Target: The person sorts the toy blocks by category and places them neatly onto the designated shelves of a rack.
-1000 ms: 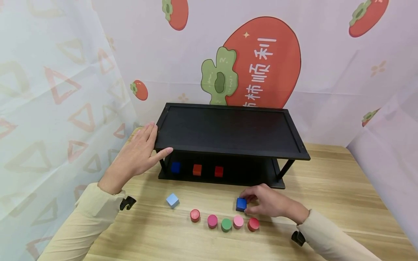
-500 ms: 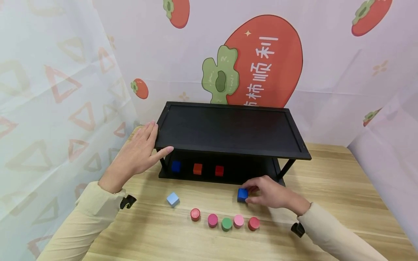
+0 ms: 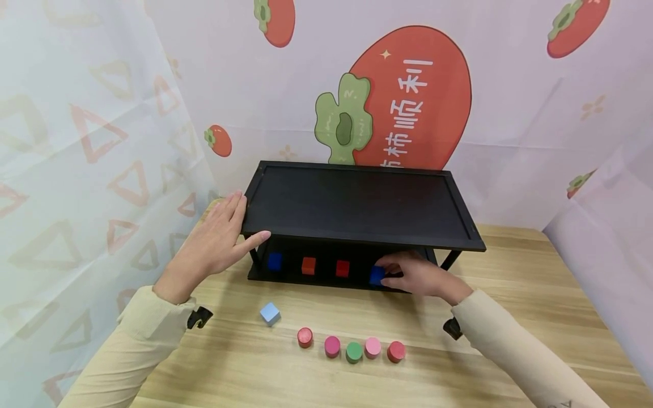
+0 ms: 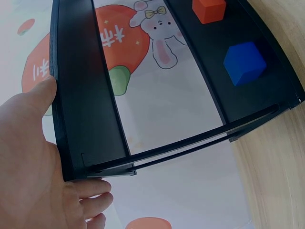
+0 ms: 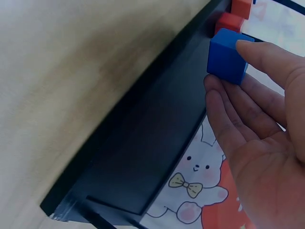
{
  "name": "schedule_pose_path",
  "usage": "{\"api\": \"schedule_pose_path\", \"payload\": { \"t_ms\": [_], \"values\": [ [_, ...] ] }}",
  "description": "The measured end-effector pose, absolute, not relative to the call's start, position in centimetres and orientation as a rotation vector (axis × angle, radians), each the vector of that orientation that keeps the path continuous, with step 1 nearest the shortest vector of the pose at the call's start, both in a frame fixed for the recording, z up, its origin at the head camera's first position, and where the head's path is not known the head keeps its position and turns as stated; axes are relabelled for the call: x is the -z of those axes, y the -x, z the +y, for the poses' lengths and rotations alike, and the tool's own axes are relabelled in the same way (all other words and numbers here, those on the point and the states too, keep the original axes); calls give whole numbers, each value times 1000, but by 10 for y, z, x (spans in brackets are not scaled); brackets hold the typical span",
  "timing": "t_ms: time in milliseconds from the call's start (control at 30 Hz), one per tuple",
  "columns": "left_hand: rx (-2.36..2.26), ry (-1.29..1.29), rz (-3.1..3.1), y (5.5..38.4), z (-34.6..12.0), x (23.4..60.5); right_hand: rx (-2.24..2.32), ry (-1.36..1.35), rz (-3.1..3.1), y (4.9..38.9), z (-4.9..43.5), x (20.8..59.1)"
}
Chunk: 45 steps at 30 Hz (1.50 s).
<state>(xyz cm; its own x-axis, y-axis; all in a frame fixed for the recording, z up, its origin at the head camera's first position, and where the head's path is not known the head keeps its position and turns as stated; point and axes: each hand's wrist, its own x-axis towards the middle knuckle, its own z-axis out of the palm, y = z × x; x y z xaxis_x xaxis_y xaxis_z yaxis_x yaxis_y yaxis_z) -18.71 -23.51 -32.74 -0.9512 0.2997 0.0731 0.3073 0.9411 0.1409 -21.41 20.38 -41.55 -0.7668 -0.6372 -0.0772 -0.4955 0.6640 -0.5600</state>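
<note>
My right hand [image 3: 420, 275] pinches a blue cube [image 5: 228, 56] between thumb and fingers, at the front of the lower shelf of a black two-tier rack [image 3: 352, 204]. In the head view that cube lines up to the right of a red cube [image 3: 342, 268], an orange cube [image 3: 308, 266] and another blue cube [image 3: 275, 261], all on the lower shelf. The left hand [image 3: 211, 235] rests with straight fingers on the rack's top left corner. Its thumb lies along the front edge, and the left wrist view shows the other fingers by the rack's end.
On the wooden table [image 3: 245, 362] before the rack lie a light blue cube [image 3: 270, 313] and a row of round pieces, among them a green one [image 3: 354, 352] and a pink one [image 3: 372, 347]. A printed curtain [image 3: 510, 113] hangs behind and at both sides.
My right hand has carried the blue cube from the table forward onto or just over the lower shelf, beneath the front edge of the top. The left hand has stayed put.
</note>
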Motion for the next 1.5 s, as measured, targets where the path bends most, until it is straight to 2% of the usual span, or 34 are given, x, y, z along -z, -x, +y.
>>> {"api": "schedule_pose_path", "payload": {
  "t_ms": [333, 1067, 1367, 1500],
  "values": [
    [247, 475, -3060, 187, -234, 327, 733, 813, 2591, 233, 200, 422],
    [269, 469, -3055, 186, -234, 326, 740, 774, 2566, 238, 197, 430],
    [282, 468, -3058, 187, -235, 326, 704, 769, 2589, 233, 193, 421],
    [279, 467, -3057, 187, -235, 326, 668, 858, 2622, 227, 185, 409]
  ]
}}
